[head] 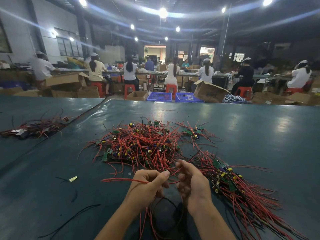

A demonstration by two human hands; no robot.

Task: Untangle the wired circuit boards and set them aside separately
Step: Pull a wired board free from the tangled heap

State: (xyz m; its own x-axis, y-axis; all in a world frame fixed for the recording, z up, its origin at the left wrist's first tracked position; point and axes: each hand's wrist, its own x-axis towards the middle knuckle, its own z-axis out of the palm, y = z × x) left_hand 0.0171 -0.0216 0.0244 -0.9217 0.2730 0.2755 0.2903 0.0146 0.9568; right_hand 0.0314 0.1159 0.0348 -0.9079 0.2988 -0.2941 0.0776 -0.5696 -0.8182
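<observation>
While the left hand (149, 183) pinches red wires (121, 180) above the table (259, 129), the right hand (192, 182) curls round them beside it; the tangled circuit boards (143, 144) lie just beyond, and print on a cardboard box (210, 92) is too blurred to read.

A pale scrap (73, 178) lies on the green counter (259, 129). Beyond stand two blue crates (158, 99), cardboard boxes (210, 92) and red stools (129, 88).

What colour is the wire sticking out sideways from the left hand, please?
Red; the wire shows best in the head view.
</observation>
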